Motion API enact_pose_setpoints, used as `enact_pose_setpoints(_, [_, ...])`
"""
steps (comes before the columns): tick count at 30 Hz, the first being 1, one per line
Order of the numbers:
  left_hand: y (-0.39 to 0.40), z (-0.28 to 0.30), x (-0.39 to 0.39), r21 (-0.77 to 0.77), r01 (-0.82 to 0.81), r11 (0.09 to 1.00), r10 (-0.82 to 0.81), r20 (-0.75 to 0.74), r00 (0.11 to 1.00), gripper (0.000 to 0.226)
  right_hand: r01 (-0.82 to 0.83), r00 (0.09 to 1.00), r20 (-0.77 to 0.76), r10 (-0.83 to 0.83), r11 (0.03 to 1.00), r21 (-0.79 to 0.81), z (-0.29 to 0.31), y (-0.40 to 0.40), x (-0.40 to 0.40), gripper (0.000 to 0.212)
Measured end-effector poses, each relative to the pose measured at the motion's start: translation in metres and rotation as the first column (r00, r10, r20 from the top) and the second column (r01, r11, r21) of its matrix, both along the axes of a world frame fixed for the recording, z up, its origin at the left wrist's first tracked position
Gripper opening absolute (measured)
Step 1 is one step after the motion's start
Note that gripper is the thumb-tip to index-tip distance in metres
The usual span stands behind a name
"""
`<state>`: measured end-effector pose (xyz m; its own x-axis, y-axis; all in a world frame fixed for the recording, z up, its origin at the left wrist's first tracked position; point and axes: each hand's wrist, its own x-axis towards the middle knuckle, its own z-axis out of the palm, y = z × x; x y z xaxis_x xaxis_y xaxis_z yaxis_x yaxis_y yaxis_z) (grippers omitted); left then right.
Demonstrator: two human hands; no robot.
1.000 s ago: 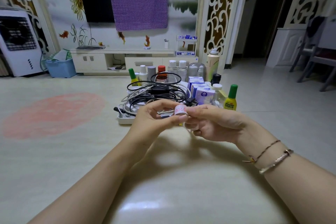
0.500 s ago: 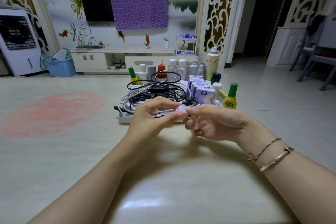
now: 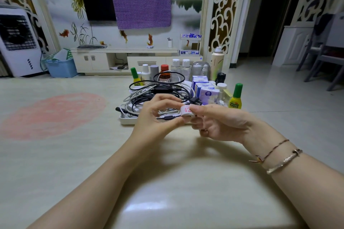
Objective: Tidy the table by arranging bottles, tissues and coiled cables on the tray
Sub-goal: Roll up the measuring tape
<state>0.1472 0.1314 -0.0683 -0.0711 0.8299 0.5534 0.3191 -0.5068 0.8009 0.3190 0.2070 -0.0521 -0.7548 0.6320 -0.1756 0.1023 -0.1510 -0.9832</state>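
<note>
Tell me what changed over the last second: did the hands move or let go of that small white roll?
Very little. Both hands keep their grip on the small white roll in front of the tray: the left hand and the right hand pinch it as before. The roll turned slightly, so its pink print shows differently. Cables, tissue packs and bottles stayed put.
</note>
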Motion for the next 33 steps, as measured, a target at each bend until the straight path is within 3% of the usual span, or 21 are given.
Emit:
enact_pose_setpoints(3, [0.001,-0.003,0.002,0.034,-0.097,0.995,0.101,-0.188,0.977,0.023,0.069,0.983,0.159,-0.091,0.987,0.142,0.000,-0.003,-0.004,0.029])
enact_pose_setpoints(5, [0.001,-0.003,0.001,0.042,-0.119,0.992,0.126,-0.214,0.969,0.020,0.058,0.983,0.165,-0.081,0.988,0.142,-0.001,-0.002,-0.003,0.030])
enact_pose_setpoints(10, [-0.001,0.002,-0.001,-0.062,0.132,0.989,-0.119,0.179,0.977,0.020,-0.044,0.999,-0.027,0.043,0.998,-0.034,-0.004,0.004,0.004,0.024])
enact_pose_setpoints(15, [0.001,-0.001,0.001,-0.054,0.055,0.997,-0.051,0.066,0.997,0.030,0.014,0.998,0.065,-0.020,0.996,0.087,-0.005,0.005,0.000,0.022])
enact_pose_setpoints(19, [0.001,-0.001,0.001,-0.044,0.043,0.998,-0.040,0.075,0.996,0.026,0.040,0.995,0.083,-0.048,0.994,0.098,-0.006,0.006,0.001,0.026])
enact_pose_setpoints(26, [0.003,-0.001,-0.007,-0.096,0.111,0.989,-0.079,0.287,0.955,0.031,-0.042,0.998,-0.036,0.044,0.998,0.044,0.002,0.010,0.015,0.021])
enact_pose_setpoints(30, [0.003,-0.002,-0.001,-0.077,0.206,0.976,-0.164,0.366,0.916,0.028,0.009,0.999,0.029,-0.013,0.992,0.128,0.001,0.007,0.012,0.019])
enact_pose_setpoints(33, [0.005,-0.003,0.001,-0.083,0.174,0.981,-0.133,0.362,0.923,0.021,0.082,0.996,0.031,-0.088,0.985,0.154,-0.001,0.004,0.006,0.019])
